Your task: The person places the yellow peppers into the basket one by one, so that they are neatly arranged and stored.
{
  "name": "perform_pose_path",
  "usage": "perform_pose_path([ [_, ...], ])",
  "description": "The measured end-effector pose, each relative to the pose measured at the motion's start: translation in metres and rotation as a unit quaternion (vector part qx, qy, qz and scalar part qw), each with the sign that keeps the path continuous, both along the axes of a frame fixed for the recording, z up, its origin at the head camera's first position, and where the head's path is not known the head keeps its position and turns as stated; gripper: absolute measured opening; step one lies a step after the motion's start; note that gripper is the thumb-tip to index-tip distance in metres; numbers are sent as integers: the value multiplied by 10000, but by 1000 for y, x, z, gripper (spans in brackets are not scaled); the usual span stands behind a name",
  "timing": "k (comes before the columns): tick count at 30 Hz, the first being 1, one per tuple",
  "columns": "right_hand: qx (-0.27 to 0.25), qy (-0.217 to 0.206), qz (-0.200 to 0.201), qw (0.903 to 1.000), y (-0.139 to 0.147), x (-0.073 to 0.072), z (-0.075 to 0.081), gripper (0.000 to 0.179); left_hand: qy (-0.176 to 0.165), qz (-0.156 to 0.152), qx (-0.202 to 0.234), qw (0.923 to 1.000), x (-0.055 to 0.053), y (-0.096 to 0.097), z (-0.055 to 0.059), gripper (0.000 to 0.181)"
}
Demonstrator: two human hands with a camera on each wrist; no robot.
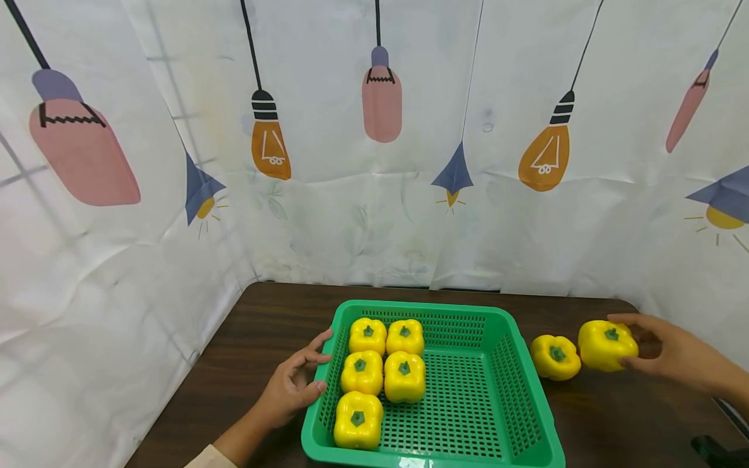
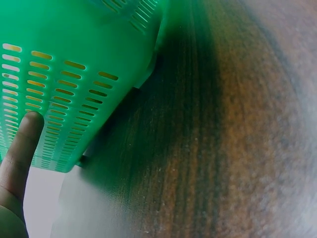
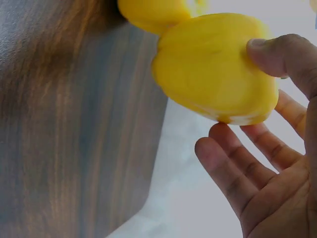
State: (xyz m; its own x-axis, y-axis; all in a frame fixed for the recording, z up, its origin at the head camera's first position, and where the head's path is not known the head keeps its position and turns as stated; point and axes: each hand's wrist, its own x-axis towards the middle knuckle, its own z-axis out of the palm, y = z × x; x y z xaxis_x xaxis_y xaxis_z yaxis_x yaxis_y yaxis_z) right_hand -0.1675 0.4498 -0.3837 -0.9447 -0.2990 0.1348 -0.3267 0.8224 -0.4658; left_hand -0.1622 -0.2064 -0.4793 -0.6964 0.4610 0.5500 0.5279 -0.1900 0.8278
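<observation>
Several yellow bell peppers (image 1: 359, 420) with green stems stand in the left part of a green perforated plastic basket (image 1: 526, 364). My left hand (image 1: 292, 380) is at the basket's left side, and in the left wrist view a straight finger (image 2: 22, 153) touches the slotted wall. To the right of the basket, my right hand (image 1: 661, 344) pinches a yellow bell pepper (image 1: 605, 346) between thumb and fingers. The right wrist view has the thumb (image 3: 277, 57) on this pepper (image 3: 218, 69). Another yellow bell pepper (image 1: 554, 357) sits between it and the basket.
A dark wood-grain table (image 1: 275, 305) bears everything. White curtain-like sheets (image 1: 328, 227) printed with lamps hang behind and at the sides. A black object (image 1: 716, 450) lies at the lower right edge.
</observation>
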Motion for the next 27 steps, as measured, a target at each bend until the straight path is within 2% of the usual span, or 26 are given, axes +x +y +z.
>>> perform_pose_path([
  [9,-135,118,8,9998,-13,6,19,73,-7,9,-32,10000,-2,-1,-2,34],
  [19,-387,372,271,9982,-31,9,36,73,-58,-18,16,10000,-1,-1,-3,35],
  [27,-476,659,627,9947,-46,14,45,71,-80,-48,51,9999,-1,-1,-3,34],
])
